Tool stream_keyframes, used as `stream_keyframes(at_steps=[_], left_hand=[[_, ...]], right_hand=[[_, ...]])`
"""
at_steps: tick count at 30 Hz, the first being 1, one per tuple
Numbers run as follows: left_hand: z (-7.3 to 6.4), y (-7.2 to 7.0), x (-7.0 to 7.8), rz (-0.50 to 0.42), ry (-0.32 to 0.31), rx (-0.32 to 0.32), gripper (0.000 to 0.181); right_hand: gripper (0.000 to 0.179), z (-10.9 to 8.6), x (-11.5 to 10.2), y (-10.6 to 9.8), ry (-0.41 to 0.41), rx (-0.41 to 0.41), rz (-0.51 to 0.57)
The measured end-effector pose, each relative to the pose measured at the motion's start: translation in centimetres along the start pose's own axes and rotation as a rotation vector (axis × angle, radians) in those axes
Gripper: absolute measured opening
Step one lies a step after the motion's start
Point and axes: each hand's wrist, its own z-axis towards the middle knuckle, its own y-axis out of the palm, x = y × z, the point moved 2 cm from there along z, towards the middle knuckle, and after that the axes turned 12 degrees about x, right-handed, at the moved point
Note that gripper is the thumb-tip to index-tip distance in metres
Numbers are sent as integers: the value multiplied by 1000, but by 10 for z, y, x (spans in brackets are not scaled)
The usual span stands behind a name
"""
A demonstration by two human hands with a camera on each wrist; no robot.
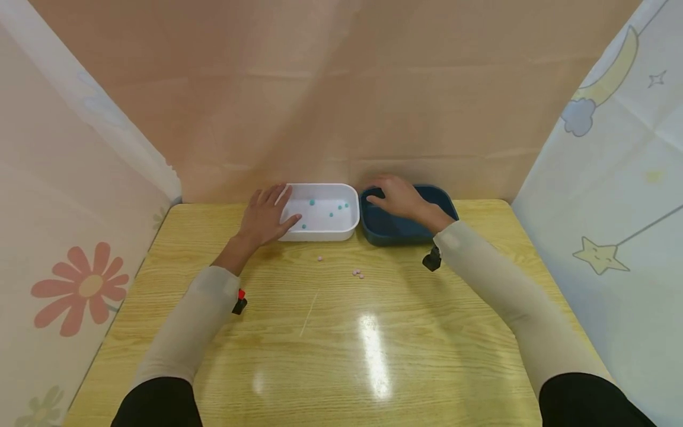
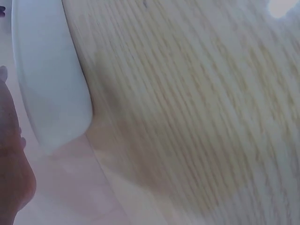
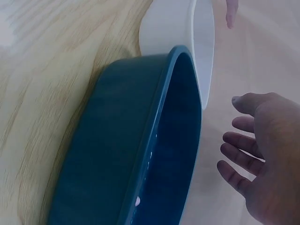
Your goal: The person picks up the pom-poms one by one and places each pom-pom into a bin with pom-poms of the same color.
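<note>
In the head view a white plastic tray stands at the back of the table, with several small teal beads scattered on its floor. My left hand is at the tray's left end, fingers spread over the rim and nothing in its grasp. Beside it on the right is a dark blue tray. Over that tray's back left part hovers my right hand. The right wrist view shows its fingers loosely extended, holding nothing, apart from the blue rim. A pale pink bead shows inside the blue tray there.
A few pink beads lie on the wooden table in front of the trays, with a single pink bead farther left. A brown backdrop hangs right behind the trays, and printed panels flank both sides.
</note>
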Motion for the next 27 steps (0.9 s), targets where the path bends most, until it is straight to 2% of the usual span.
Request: stream_keyframes(at_steps=[7, 13, 21, 27], left_hand=[[-2, -7, 8, -7, 42, 31, 86], [-7, -12, 18, -19, 101, 80, 83], [-17, -19, 33, -80, 200, 197, 80], [-25, -22, 42, -164, 262, 288, 71]], right_hand=[[48, -14, 8, -11, -5, -1, -32], [61, -30, 14, -22, 37, -40, -84], [76, -51, 30, -32, 40, -89, -144], [85, -67, 46, -35, 54, -114, -148]])
